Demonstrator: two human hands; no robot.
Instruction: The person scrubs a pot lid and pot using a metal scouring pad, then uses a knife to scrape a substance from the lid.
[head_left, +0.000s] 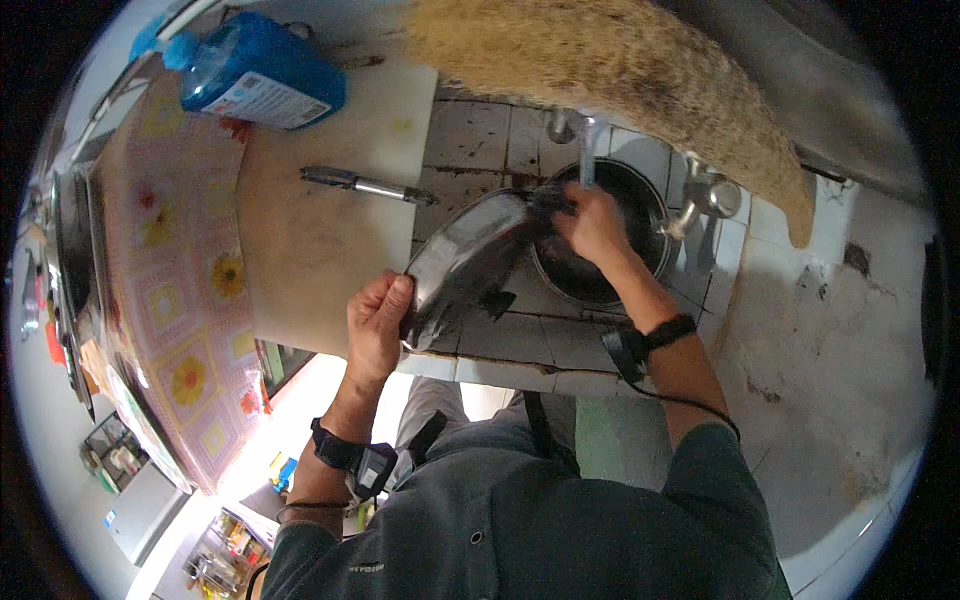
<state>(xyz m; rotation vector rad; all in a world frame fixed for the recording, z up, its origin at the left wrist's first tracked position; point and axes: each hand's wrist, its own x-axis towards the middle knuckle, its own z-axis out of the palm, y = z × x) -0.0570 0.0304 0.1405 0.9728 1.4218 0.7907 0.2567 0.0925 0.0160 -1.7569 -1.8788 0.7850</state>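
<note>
My left hand grips the rim of a shiny metal pan or bowl, tilted on its side over the tiled sink. My right hand is at the vessel's far end, beside the running water; its fingers are bent around something dark that I cannot make out. Beneath the right hand stands a dark round pot with water falling towards it. A small dark piece lies near the tilted vessel. The inner side of the vessel is in shadow.
A metal tap stands right of the pot. To the left, a metal-handled utensil lies on a pale board, with a blue liquid bottle above it. A brown furry thing spans the top. A flowered cloth lies farther left.
</note>
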